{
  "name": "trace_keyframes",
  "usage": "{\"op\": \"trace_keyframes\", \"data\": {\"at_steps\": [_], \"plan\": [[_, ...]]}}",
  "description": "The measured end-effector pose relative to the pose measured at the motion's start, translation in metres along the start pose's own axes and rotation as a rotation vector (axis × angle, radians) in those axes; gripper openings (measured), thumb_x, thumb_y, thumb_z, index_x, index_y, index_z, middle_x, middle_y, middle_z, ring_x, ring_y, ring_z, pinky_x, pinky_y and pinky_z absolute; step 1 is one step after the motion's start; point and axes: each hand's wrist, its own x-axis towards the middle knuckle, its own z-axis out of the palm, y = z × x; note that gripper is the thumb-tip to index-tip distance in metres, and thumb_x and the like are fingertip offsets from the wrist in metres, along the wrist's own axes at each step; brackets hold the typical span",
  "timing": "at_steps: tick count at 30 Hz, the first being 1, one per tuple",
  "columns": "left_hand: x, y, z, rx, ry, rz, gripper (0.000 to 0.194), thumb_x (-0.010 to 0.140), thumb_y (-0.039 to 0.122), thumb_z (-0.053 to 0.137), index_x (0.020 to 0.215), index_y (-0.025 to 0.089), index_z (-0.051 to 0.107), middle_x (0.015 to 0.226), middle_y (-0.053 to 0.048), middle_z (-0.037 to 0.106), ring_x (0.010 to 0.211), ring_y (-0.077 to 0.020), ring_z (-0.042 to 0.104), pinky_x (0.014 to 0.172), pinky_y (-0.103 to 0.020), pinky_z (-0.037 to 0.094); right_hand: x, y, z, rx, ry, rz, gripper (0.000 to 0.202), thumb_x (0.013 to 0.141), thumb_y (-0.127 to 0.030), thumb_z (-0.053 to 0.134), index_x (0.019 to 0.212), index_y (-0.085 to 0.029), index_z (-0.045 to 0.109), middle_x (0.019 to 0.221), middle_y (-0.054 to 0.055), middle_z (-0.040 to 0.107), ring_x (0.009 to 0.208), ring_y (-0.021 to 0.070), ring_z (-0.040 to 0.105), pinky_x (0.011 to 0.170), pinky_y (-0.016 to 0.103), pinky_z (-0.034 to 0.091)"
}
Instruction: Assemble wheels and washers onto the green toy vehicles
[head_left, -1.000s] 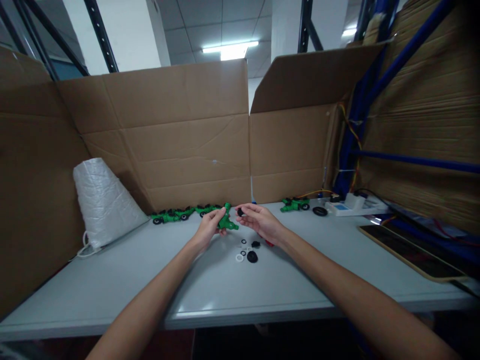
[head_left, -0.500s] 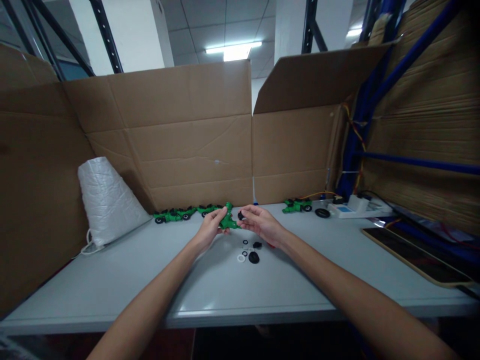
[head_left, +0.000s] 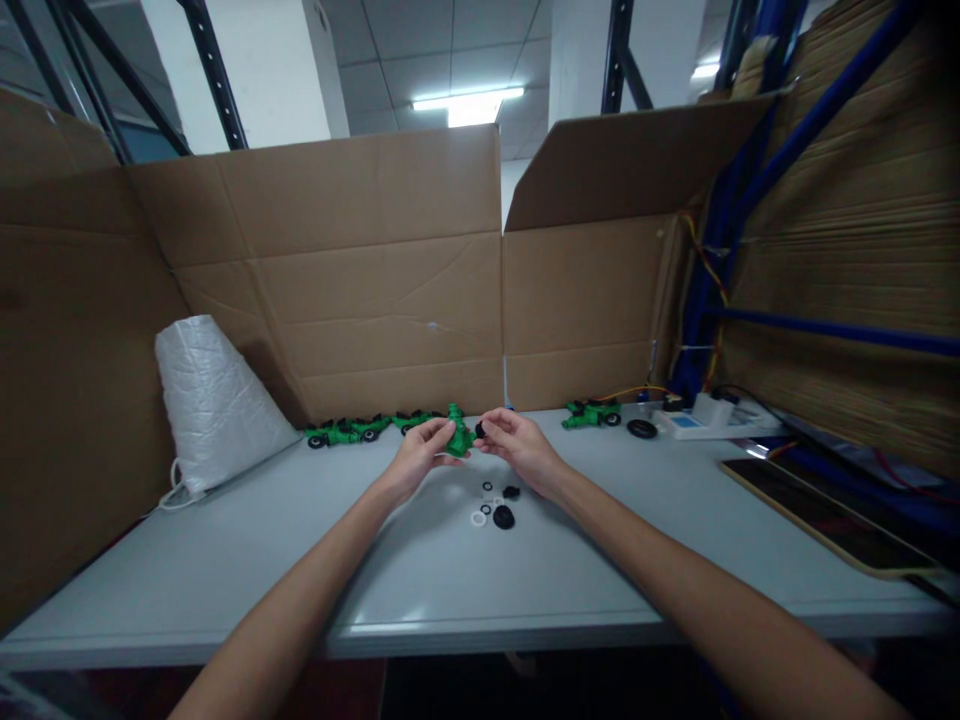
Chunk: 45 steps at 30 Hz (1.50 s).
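Above the middle of the table, my left hand (head_left: 420,458) is closed around a green plastic fitting (head_left: 458,436) with a stub pointing up. My right hand (head_left: 521,447) pinches a small round black part (head_left: 480,430) right at the fitting's right side; whether the two touch I cannot tell. Below the hands lie loose small pieces: a black disc-shaped cap (head_left: 504,517), a white ring (head_left: 478,519), a small black knobbed part (head_left: 511,492) and several thin rings (head_left: 487,486).
Green assemblies with black parts (head_left: 349,431) line the back left, and another green assembly (head_left: 592,413) sits back right beside a black ring (head_left: 642,429). A white power strip (head_left: 697,424) and a dark flat panel (head_left: 825,510) occupy the right. A silvery-white bag (head_left: 217,410) stands left against cardboard walls (head_left: 375,290).
The green fitting has been turned in my left hand, its lower end swinging in from the right. My right hand keeps the black part close to it. The view shifted slightly.
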Motion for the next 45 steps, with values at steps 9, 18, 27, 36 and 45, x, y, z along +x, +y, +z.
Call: {"op": "trace_keyframes", "data": {"at_steps": [9, 18, 27, 36, 45], "plan": [[-0.002, -0.004, 0.005, 0.126, 0.042, 0.086, 0.050, 0.077, 0.052, 0.084, 0.106, 0.013, 0.072, 0.104, -0.009, 0.070, 0.081, -0.0165, 0.068, 0.068, -0.028, 0.061, -0.002, -0.001, 0.003, -0.071, -0.006, -0.030, 0.047, 0.069, -0.058, 0.088, 0.091, -0.020, 0.070, 0.089, 0.002, 0.071, 0.067, 0.0138, 0.067, 0.067, 0.029, 0.056], [-0.004, 0.001, 0.003, 0.348, 0.076, 0.183, 0.045, 0.078, 0.053, 0.082, 0.098, 0.014, 0.070, 0.074, -0.001, 0.065, 0.050, -0.0072, 0.048, 0.046, -0.020, 0.035, -0.003, -0.004, 0.005, -0.170, 0.004, -0.074, 0.050, 0.067, -0.061, 0.089, 0.081, -0.020, 0.065, 0.081, 0.001, 0.069, 0.066, 0.0168, 0.068, 0.066, 0.032, 0.057], [0.000, -0.003, -0.001, 0.432, 0.103, 0.230, 0.044, 0.082, 0.056, 0.077, 0.095, 0.015, 0.066, 0.070, 0.002, 0.061, 0.052, -0.0088, 0.046, 0.049, -0.022, 0.029, 0.000, 0.000, 0.002, -0.187, -0.024, -0.105, 0.046, 0.071, -0.058, 0.087, 0.089, -0.021, 0.068, 0.081, 0.002, 0.071, 0.072, 0.0188, 0.072, 0.071, 0.033, 0.059], [0.001, -0.013, -0.004, 0.455, 0.116, 0.232, 0.044, 0.084, 0.057, 0.075, 0.097, 0.017, 0.062, 0.064, 0.004, 0.057, 0.048, -0.0095, 0.048, 0.046, -0.021, 0.030, -0.002, 0.001, 0.004, -0.192, -0.019, -0.101, 0.045, 0.069, -0.053, 0.089, 0.090, -0.020, 0.067, 0.086, 0.003, 0.071, 0.073, 0.0197, 0.072, 0.070, 0.035, 0.060], [0.001, -0.008, -0.004, 0.430, 0.122, 0.215, 0.046, 0.078, 0.057, 0.080, 0.094, 0.015, 0.067, 0.071, 0.000, 0.064, 0.051, -0.0100, 0.053, 0.047, -0.022, 0.038, -0.002, 0.010, 0.001, -0.379, -0.150, -0.157, 0.044, 0.091, -0.064, 0.064, 0.085, -0.022, 0.056, 0.073, -0.001, 0.064, 0.062, 0.0156, 0.063, 0.061, 0.030, 0.051]]}}
